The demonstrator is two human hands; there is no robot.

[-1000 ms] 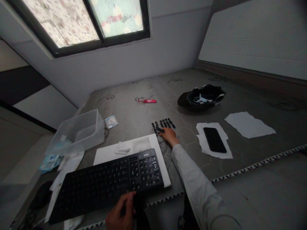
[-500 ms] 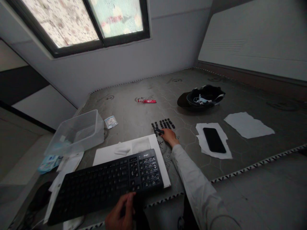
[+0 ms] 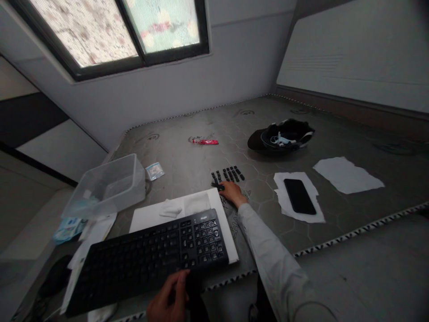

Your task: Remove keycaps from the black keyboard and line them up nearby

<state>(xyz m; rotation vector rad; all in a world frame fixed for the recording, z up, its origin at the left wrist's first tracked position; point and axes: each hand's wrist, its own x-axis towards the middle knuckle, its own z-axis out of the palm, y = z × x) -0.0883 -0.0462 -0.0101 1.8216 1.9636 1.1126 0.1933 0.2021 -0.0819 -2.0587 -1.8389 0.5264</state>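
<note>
Small black keycaps [image 3: 229, 173] lie in rows on the patterned grey mattress. My right hand [image 3: 232, 192] is at their near left side, closed on a short black tool [image 3: 217, 186] whose exact kind I cannot make out. The tool's tip is beside the lower left keycaps. A black keyboard [image 3: 150, 255] rests on a white board [image 3: 229, 237], and bare key positions show in its number pad at the right end. At the keyboard's front edge is my left hand [image 3: 169, 297], thumb and fingertips drawn together; anything between them is hidden.
A clear plastic box [image 3: 107, 183] stands left, near a small packet [image 3: 155, 171]. A red item [image 3: 205, 141] lies farther back. To the right are an upturned cap [image 3: 281, 136], a black phone [image 3: 299, 196] on paper and another torn sheet [image 3: 348, 175].
My right hand has shifted slightly left and toward me with the black tool, whose tip moved down along the left keycaps. My left hand stays almost still.
</note>
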